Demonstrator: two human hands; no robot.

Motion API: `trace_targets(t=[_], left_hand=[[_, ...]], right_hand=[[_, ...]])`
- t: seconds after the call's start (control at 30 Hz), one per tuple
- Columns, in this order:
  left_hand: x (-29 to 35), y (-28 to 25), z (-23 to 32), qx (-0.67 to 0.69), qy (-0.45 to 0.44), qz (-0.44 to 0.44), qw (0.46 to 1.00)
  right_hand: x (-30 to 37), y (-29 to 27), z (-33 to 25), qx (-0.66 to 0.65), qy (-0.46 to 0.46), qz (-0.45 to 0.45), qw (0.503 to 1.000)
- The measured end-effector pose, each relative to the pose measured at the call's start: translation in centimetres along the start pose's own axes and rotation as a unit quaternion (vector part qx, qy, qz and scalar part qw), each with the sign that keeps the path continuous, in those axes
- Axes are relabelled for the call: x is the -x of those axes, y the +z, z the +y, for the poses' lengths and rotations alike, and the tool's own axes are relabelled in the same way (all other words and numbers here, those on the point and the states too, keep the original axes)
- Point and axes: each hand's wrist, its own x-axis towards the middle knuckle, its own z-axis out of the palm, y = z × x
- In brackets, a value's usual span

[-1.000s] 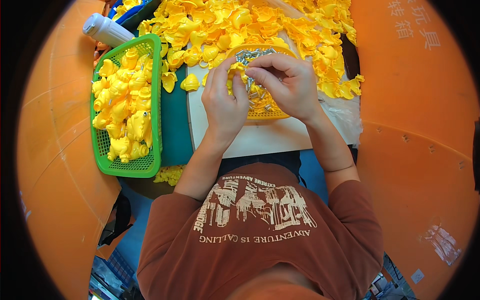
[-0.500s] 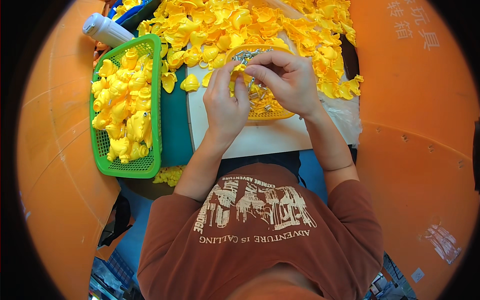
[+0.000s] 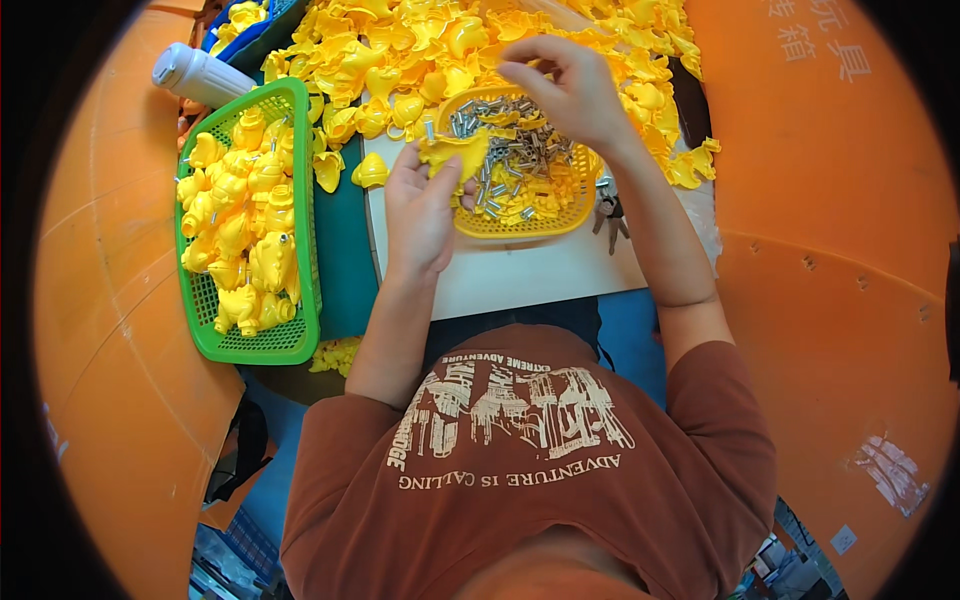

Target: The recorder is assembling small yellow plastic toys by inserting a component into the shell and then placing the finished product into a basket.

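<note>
In my left hand I grip a yellow plastic shell piece, thumb on its face. A small silver metal pin stands up at the shell's left edge. My right hand is raised over the far right part of the yellow basket, fingers bent and thumb apart, with nothing visible between them. Inside that basket lie many silver metal pins and small yellow plastic parts. Beyond it spreads a heap of loose yellow shell halves.
On the left, a green basket holds assembled yellow toy figures. A white bottle lies behind it. Keys rest on the white board, right of the yellow basket. Orange panels flank both sides.
My right hand has let go of the yellow shell piece and moved up and right. My left hand has drawn slightly left with the shell, uncovering the pins in the basket.
</note>
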Motion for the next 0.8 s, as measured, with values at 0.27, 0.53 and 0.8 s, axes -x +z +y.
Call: trace_targets(t=[0.27, 0.53, 0.8], left_hand=[[-0.4, -1.0, 0.2, -0.007, 0.026, 0.029, 0.999], [-0.2, -0.5, -0.1, -0.033, 0.032, 0.027, 0.999], [-0.5, -0.1, -0.3, -0.035, 0.036, 0.011, 0.999]], right_hand=[[2.2, 1.5, -0.8, 0.318, -0.042, -0.122, 0.939], [2.4, 2.0, 0.1, 0.332, -0.047, -0.101, 0.937], [3.1, 2.6, 1.0, 0.334, -0.105, -0.091, 0.932]])
